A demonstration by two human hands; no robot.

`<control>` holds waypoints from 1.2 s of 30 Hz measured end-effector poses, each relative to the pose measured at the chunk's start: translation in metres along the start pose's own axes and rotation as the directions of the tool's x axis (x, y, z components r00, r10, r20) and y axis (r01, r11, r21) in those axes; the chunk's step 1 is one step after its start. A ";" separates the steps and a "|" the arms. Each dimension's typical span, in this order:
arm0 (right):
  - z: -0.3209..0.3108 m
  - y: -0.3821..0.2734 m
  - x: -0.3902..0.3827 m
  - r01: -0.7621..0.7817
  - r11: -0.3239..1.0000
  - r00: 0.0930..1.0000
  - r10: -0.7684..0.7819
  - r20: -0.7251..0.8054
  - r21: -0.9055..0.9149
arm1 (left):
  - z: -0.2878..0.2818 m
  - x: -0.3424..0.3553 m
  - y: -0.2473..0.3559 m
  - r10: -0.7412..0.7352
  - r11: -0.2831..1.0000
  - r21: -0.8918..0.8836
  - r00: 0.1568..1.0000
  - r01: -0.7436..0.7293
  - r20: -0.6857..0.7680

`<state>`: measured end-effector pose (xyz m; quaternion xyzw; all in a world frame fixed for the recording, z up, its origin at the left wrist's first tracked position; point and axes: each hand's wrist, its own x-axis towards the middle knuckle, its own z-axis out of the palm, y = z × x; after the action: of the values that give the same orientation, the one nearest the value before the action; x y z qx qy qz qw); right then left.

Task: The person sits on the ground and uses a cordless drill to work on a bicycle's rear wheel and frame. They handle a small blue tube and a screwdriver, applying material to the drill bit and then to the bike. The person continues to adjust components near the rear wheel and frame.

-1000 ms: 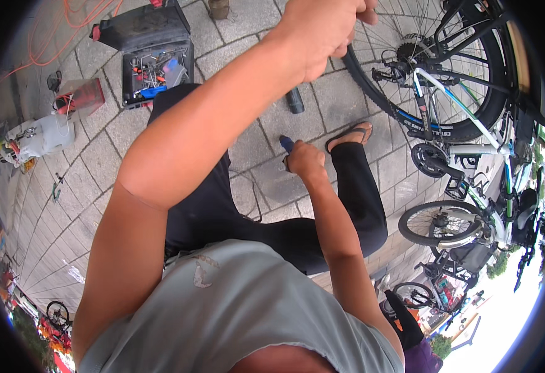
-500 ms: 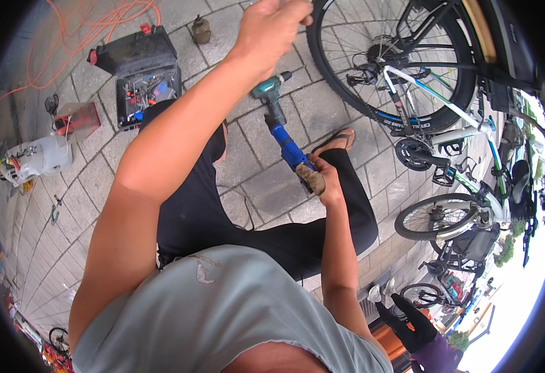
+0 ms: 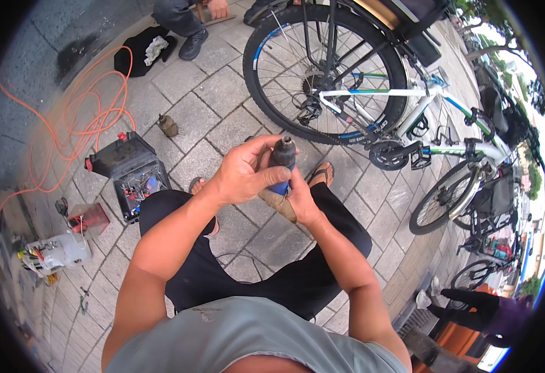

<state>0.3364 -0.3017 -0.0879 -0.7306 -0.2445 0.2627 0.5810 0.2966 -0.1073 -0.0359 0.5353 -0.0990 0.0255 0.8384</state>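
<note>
A handheld power tool (image 3: 285, 152) with a blue body, black tapered nose and bare metal tip points away from me above my lap. My left hand (image 3: 247, 171) is closed around its nose, the thumb lying across it. Lower down, my right hand (image 3: 302, 200) grips the blue body. Brown cloth-like material (image 3: 277, 205) lies against the tool between my hands; how it is fastened cannot be seen. Most of the tool's body is hidden by my fingers.
An opened black toolbox (image 3: 139, 180) stands on the paving at left, near an orange hose (image 3: 101, 118) and small brown bottle (image 3: 168, 125). A clear container (image 3: 89, 219) and white jug (image 3: 67, 252) stand nearer. A white bicycle (image 3: 372, 93) is ahead right. Another person's hand (image 3: 218, 9) shows far ahead.
My left hand has come down from ahead and closed on the tool's nose. The tool has been tilted and drawn closer by my right hand. The teal drill no longer shows; my view has shifted.
</note>
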 end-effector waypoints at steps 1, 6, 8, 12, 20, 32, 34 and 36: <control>-0.002 -0.005 0.014 0.118 0.993 0.993 -0.117 0.005 -0.027 | -0.003 0.000 0.000 -0.026 0.991 0.134 0.998 0.019 0.051; -0.010 0.036 0.048 0.282 0.956 0.959 -0.283 -0.008 -0.082 | -0.003 0.006 -0.004 -0.014 0.995 0.104 0.996 0.004 0.091; -0.004 0.058 0.054 0.238 0.971 0.968 -0.238 -0.083 -0.012 | -0.010 0.008 -0.003 -0.078 0.996 0.045 0.989 0.073 0.126; 0.000 0.064 0.059 0.225 0.958 0.964 -0.245 -0.101 -0.180 | -0.016 0.007 -0.006 -0.296 0.955 0.000 0.955 0.296 0.012; -0.002 0.078 0.060 0.268 0.937 0.949 -0.297 -0.109 -0.223 | -0.015 0.010 -0.011 -0.346 0.938 -0.029 0.938 0.345 -0.039; 0.003 0.085 0.058 0.131 0.982 0.987 -0.142 -0.077 -0.134 | -0.017 0.012 -0.014 -0.423 0.906 -0.066 0.902 0.418 -0.091; 0.005 0.073 0.057 0.119 0.980 0.984 -0.137 -0.110 -0.161 | -0.018 0.011 -0.017 -0.413 0.910 -0.078 0.905 0.406 -0.100; 0.008 0.079 0.059 0.094 0.988 0.986 -0.108 -0.124 -0.119 | -0.015 0.013 -0.016 -0.419 0.907 -0.099 0.899 0.409 -0.125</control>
<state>0.3791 -0.2734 -0.1728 -0.7645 -0.2574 0.1704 0.5659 0.3140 -0.1015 -0.0543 0.5113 0.0767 -0.1186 0.8477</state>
